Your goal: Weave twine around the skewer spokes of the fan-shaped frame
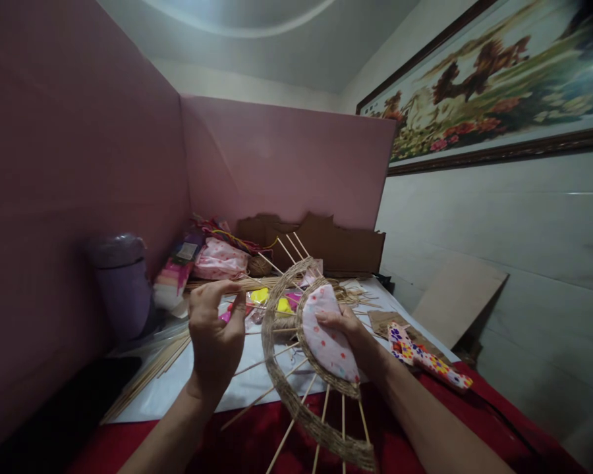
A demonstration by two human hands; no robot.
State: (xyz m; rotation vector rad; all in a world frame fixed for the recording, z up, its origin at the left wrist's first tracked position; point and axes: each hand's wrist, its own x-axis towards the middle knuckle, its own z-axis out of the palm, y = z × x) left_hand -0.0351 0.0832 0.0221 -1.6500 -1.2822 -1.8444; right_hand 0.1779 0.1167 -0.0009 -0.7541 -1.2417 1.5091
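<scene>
A half-round, fan-shaped piece of thin wooden sticks and twine (pixel 278 355) is held up over the table. Twine is woven across the sticks in an outer band and an inner band, and white fabric with red spots (pixel 329 336) covers its centre. My right hand (pixel 348 327) grips this fabric part from the right, thumb on the near face, other fingers mostly hidden behind. To the left of the outer band is my left hand (pixel 217 326), thumb and index finger pinched together near the stick ends. Whatever is between those fingertips is too small to make out.
A glue gun with flowered covering (pixel 427 359) lies at right on cardboard. Behind are a twine ball (pixel 259 266), a spotted fabric bundle (pixel 221 259), yellow pieces (pixel 259 295) and loose sticks (pixel 153 368). A purple bin (pixel 123 296) stands left; pink partitions (pixel 286 164) enclose the table.
</scene>
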